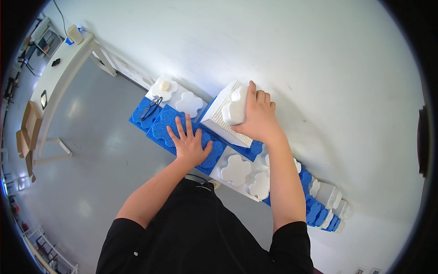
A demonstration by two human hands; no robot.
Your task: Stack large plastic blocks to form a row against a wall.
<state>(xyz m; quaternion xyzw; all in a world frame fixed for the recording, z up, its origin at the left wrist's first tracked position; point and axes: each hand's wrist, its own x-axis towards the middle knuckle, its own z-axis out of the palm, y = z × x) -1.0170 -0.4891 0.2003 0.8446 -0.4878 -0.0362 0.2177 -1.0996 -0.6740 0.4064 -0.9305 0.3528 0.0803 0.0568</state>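
Big blue and white building blocks with ridged sides and flower-shaped studs stand in a row by the wall. My left hand point(190, 145) lies with its fingers spread on the studs of a blue block point(166, 125) and holds nothing. My right hand point(259, 116) is closed round the flower-shaped stud of a white block point(220, 114). That block sits tilted against the row, with a blue block point(248, 152) partly showing beneath it. Its underside and my right fingertips are partly hidden.
Black-framed glasses point(151, 108) rest on the far left blocks, beside a small round cream object point(165, 86) on a white stud. More stepped blocks point(315, 208) run to the right along the white wall point(346, 91). A white table point(68, 59) and an open cardboard box point(30, 125) stand left.
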